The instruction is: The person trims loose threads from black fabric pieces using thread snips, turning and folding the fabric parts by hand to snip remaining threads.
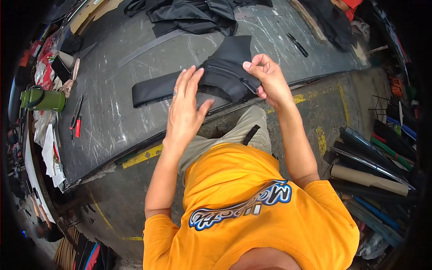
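While a green jug (50,100) stands far left, scratched, dark tabletop (105,96) stretches past red-handled cutters (77,119) to a curved, smooth black piece (221,74) near the front edge. Its straight strip extends leftward. The left hand (183,105) is open above the strip; the right hand (270,81), fingers curled, pinches the zippered end.

Blk fabric pc (220,74), qty 1: smooth, lying near front edge of desk (103,108). Straight strap-like section is extending L; wider body is curving at R, w/ seam-like line running along it; flared flap is pointing to far side. Sm. blk fitting (249,85) is showing nr R end. L hand (182,108) is touching its mid; R hand (267,78) is pinching R end.
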Demonstrator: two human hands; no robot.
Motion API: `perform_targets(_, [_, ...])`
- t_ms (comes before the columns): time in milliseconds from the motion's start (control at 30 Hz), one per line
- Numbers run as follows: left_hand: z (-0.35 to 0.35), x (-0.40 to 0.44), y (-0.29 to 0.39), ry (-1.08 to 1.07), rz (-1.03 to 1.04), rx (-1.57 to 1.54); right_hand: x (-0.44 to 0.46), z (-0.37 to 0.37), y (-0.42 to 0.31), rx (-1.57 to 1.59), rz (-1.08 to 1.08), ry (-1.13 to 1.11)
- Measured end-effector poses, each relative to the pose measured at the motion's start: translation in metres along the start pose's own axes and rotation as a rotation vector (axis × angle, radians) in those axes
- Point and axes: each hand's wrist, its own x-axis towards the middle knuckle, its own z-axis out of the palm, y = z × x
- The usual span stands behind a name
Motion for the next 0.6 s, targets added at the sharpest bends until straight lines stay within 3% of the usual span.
perform_targets(100, [0.013, 0.010, -0.007, 0.150, 0.080, 0.119, -0.005, -0.003, -0.006, 0.235, 0.075, -0.069])
perform_targets(200, [0.018, 0.014, -0.017, 0.163, 0.161, 0.119, -0.010, -0.005, -0.011, 0.626, 0.131, -0.014])
perform_targets(367, [0.007, 0.023, -0.024, 0.117, 0.218, 0.100, -0.019, -0.011, -0.005, 0.621, 0.068, 0.058])
perform_targets(500, [-0.012, 0.033, -0.016, 0.104, 0.243, 0.128, -0.017, -0.029, 0.001, 0.639, -0.001, -0.030])
perform_targets(600, [-0.038, 0.039, -0.003, -0.002, 0.244, 0.174, -0.015, -0.055, 0.007, 0.280, -0.166, -0.055])
